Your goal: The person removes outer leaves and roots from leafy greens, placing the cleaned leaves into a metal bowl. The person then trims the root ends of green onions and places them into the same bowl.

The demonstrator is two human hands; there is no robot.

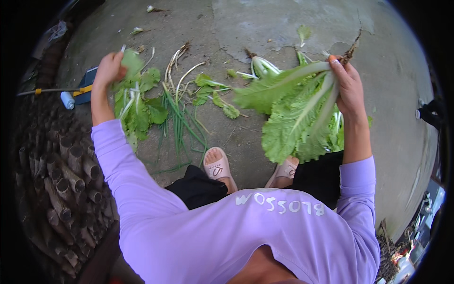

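Observation:
My right hand grips a leafy green vegetable plant by its pale base. Its dirt-covered root points up past my fingers, and its broad leaves spread down and to the left. My left hand is closed around a single green leaf, slightly blurred; a white stem end shows above the fingers. Just beneath that hand lies a heap of loose leaves on the concrete. Another rooted vegetable rests on the ground, partly hidden by the held plant's leaves.
Green onions with roots lie between the two sides, near torn leaves. Stacked cut wood lines the left. A blue dustpan-like object and a light-blue bottle sit past my left forearm. My slippers stand on concrete.

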